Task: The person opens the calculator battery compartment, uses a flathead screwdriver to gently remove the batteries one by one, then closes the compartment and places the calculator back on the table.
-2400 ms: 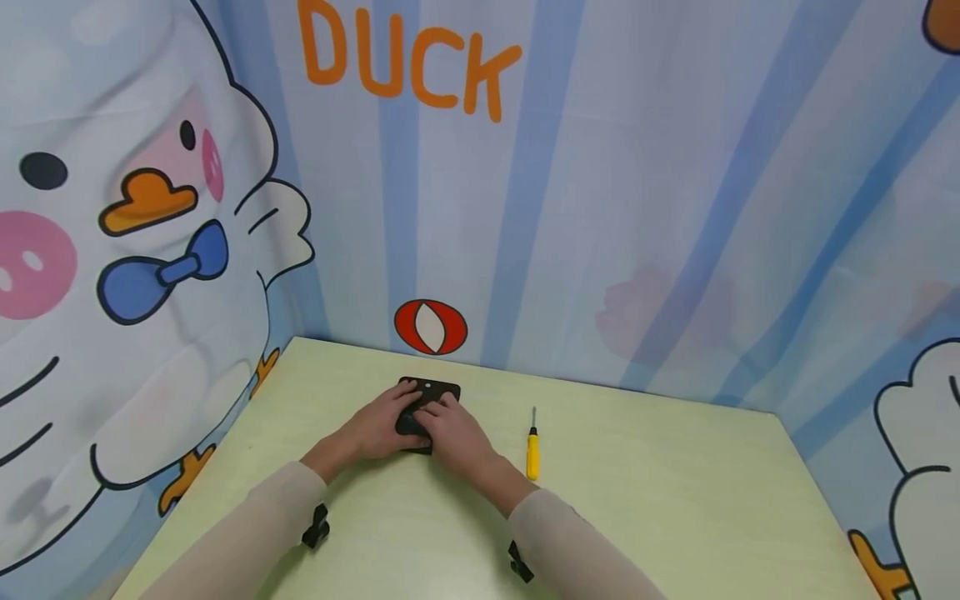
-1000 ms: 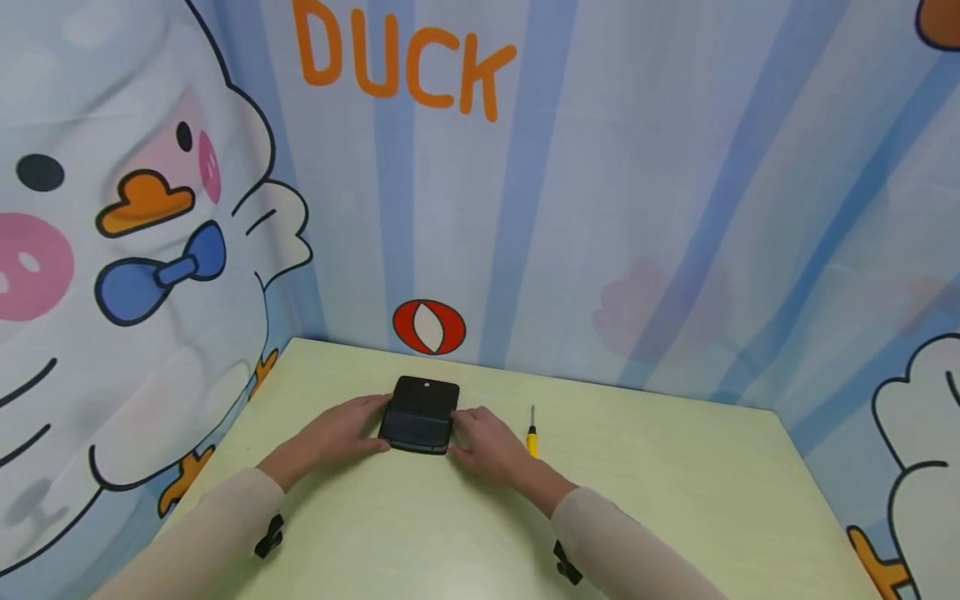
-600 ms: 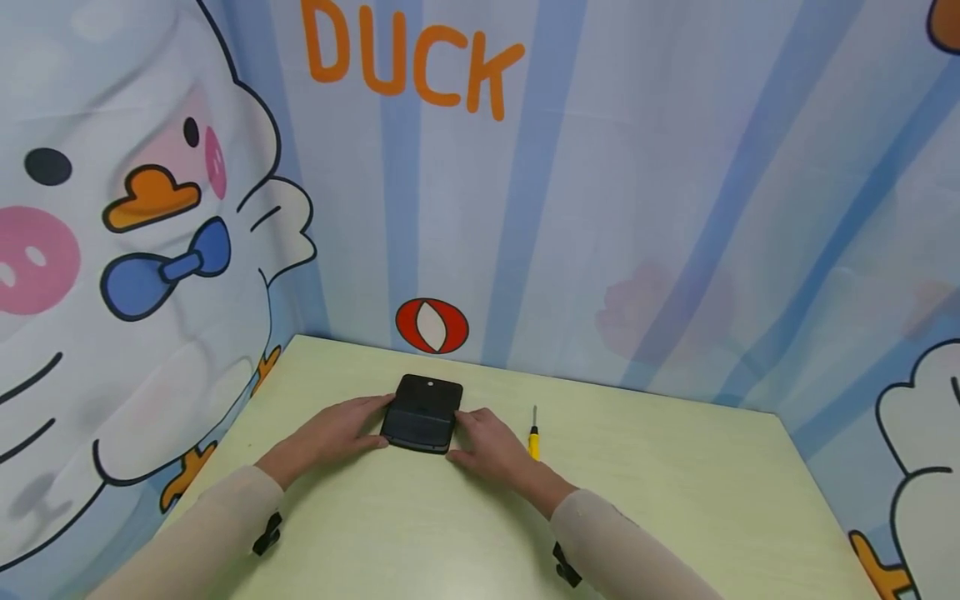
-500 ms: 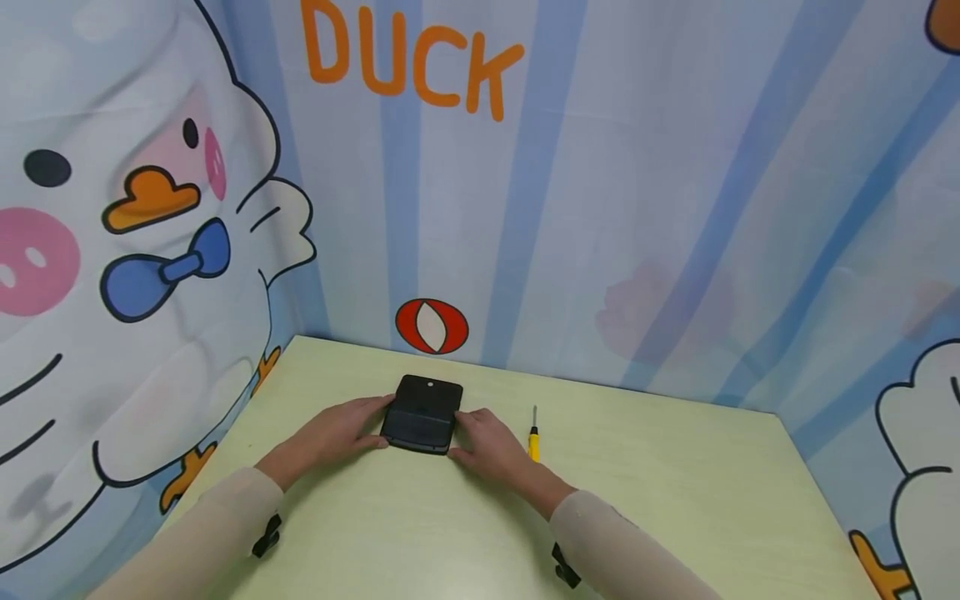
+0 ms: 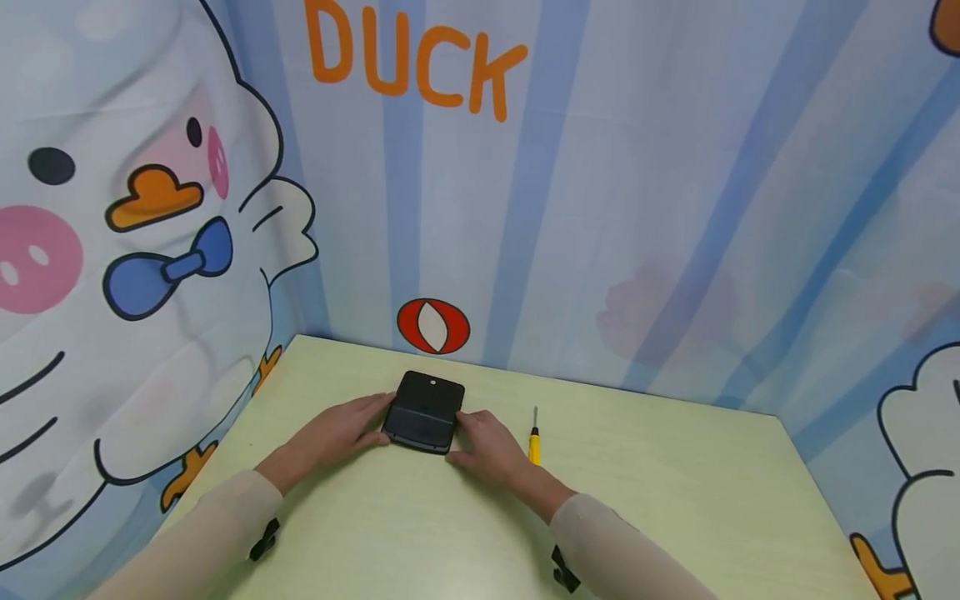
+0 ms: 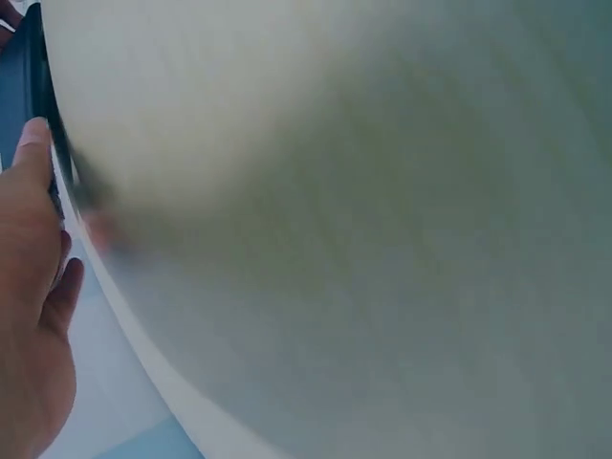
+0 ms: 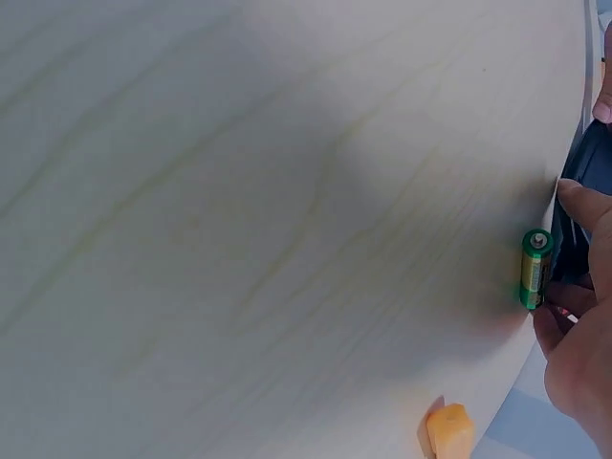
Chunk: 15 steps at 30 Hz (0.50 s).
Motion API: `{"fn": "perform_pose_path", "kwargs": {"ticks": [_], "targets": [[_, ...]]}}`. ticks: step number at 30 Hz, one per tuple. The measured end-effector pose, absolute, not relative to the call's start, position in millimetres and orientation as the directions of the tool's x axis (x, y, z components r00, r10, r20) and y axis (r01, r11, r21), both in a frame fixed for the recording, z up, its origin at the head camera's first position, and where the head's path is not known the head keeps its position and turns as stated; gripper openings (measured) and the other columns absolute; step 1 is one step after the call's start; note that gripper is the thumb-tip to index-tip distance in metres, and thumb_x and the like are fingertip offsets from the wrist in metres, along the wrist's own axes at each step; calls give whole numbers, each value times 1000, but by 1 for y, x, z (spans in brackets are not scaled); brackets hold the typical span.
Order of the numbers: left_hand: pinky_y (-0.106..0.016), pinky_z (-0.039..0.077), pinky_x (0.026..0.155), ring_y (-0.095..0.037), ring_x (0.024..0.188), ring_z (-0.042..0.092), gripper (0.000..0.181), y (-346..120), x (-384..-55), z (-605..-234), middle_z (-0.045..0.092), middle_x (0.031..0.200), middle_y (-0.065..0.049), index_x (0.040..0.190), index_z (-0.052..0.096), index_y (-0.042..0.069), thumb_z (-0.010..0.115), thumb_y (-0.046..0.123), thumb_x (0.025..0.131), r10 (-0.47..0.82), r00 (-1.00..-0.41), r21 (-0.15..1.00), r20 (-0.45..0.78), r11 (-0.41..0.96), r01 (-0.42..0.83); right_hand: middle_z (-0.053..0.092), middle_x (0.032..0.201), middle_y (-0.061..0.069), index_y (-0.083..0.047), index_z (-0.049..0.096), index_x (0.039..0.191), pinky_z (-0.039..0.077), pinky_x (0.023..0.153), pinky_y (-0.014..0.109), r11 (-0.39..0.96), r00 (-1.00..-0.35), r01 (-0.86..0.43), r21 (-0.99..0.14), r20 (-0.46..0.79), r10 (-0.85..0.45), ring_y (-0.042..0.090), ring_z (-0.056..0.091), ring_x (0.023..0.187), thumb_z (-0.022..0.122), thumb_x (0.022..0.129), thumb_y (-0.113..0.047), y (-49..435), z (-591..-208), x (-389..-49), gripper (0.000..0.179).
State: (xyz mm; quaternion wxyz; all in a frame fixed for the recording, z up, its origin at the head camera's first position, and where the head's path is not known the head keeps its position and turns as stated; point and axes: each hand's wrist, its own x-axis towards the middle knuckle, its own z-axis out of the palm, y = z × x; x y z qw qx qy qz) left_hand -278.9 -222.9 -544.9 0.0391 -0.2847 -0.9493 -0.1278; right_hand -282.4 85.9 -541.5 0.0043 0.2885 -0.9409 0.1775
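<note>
A flat black device [image 5: 425, 408] with rounded corners and a small pale round spot near its far edge lies at the back left of the table. Against its left side my left hand [image 5: 341, 429] holds it, thumb at the near corner. My right hand [image 5: 491, 446] holds the opposite side, its thumb on the near right corner. A green battery [image 7: 536, 268] sits beside the device by my right fingers in the right wrist view; in the head view it is hidden. Right of that hand lies a yellow-handled screwdriver [image 5: 534, 446], its handle end covered by my forearm.
The pale yellow table [image 5: 675, 500] meets a cartoon-printed curtain [image 5: 600, 208] along its back edge. Another curtain side with a large duck [image 5: 180, 350] stands at the left. Black straps [image 5: 265, 540] sit at both wrists.
Earlier both hands lay over the top of the device; they have since drawn apart to its two sides. In the last half second the device has shifted only slightly.
</note>
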Motion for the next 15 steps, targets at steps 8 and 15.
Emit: {"fn": "perform_pose_path", "kwargs": {"ticks": [8, 15], "targets": [[-51, 50, 111, -38, 138, 57, 73, -226, -279, -551, 52, 157, -20, 160, 44, 1, 68, 41, 104, 564, -781, 160, 269, 773, 614, 68, 137, 18, 5, 58, 146, 50, 111, 44, 769, -859, -500, -398, 109, -501, 32, 61, 128, 85, 92, -35, 84, -542, -280, 72], [-51, 52, 107, -36, 130, 64, 67, -225, -281, -550, 60, 150, -19, 153, 55, 0, 73, 38, 100, 597, -708, 76, 379, 742, 666, 67, 138, 20, 6, 57, 147, 50, 110, 49, 753, -883, -456, -475, 134, -450, 36, 61, 128, 85, 92, -33, 83, -544, -278, 72]]}}
